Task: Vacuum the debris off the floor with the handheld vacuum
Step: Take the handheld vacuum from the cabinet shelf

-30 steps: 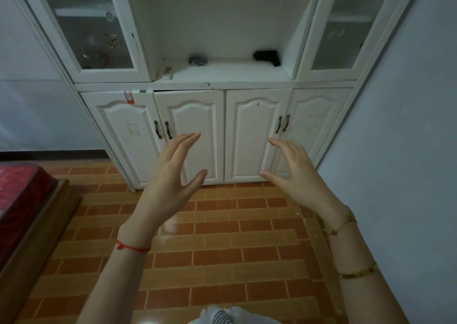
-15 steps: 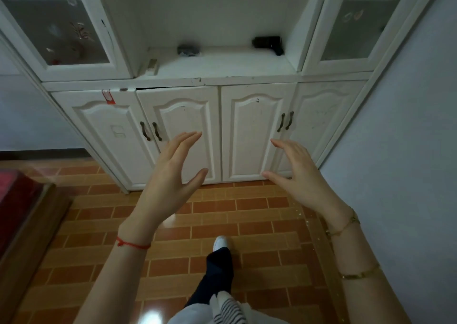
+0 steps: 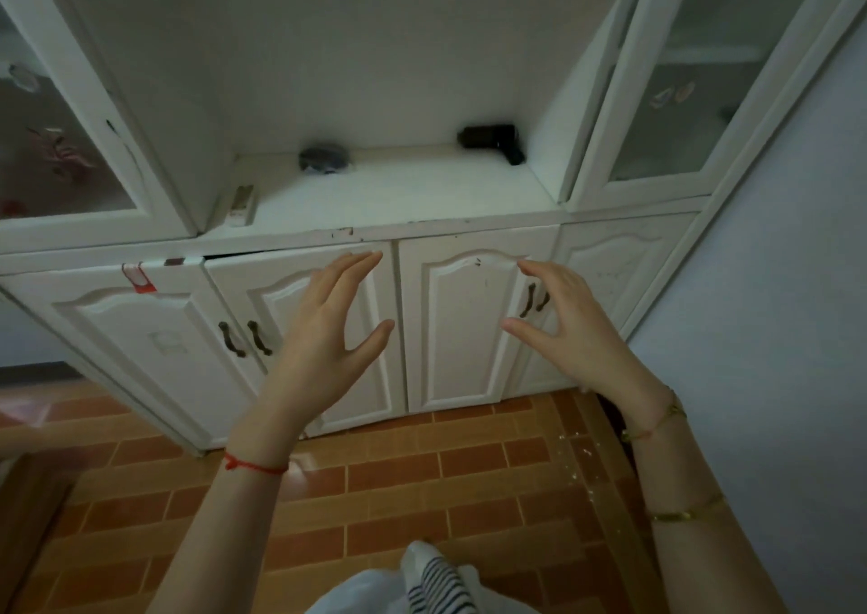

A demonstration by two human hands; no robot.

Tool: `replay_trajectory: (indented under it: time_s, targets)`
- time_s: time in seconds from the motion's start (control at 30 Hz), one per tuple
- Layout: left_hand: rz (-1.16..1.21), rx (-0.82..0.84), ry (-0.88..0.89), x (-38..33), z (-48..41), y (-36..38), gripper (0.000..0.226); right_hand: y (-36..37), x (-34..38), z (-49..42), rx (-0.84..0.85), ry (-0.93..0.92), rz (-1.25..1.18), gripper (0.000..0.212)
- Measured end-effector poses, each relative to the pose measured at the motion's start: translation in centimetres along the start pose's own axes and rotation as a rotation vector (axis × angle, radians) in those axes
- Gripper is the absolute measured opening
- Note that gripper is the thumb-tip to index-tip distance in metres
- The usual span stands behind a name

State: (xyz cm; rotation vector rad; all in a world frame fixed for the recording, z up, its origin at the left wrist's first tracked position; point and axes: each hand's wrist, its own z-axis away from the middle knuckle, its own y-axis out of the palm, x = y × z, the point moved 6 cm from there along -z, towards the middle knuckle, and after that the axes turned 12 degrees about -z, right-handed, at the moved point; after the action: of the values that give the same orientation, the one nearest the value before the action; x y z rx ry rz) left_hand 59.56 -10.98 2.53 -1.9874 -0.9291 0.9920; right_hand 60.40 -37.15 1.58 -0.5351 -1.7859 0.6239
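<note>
A black handheld vacuum lies on the open shelf of a white cabinet, at the shelf's back right. Small white debris is scattered on the brown tiled floor near the right wall. My left hand and my right hand are both raised in front of the lower cabinet doors, fingers spread, holding nothing. Both hands are below the shelf and apart from the vacuum.
A dark round object and a white remote also lie on the shelf. Glass-door compartments flank the open shelf. A blue-grey wall stands close on the right. My foot shows at the bottom.
The view has come closer to the cabinet and tilted up, so the shelf and vacuum appear larger and nearer. Both hands stay raised and open, now level with the lower doors' tops.
</note>
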Motion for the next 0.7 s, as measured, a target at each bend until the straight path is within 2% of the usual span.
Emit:
replay_trajectory:
  time_s: [0.17,0.5,0.7]
  targets:
    - [-0.012,-0.002,0.0,2.7,-5.9,1.8,0.068,0.2,-2.2,-5.9,-0.027,0.017,-0.005,0.073]
    - [0.029,0.095,0.036,4.9,-13.8,7.3,0.067,-0.2,-7.1,-12.4,-0.054,0.086,-0.034,0.072]
    - [0.027,0.092,0.024,5.6,-19.3,10.1,0.066,-0.9,-9.8,-17.6,-0.04,0.058,-0.057,0.069]
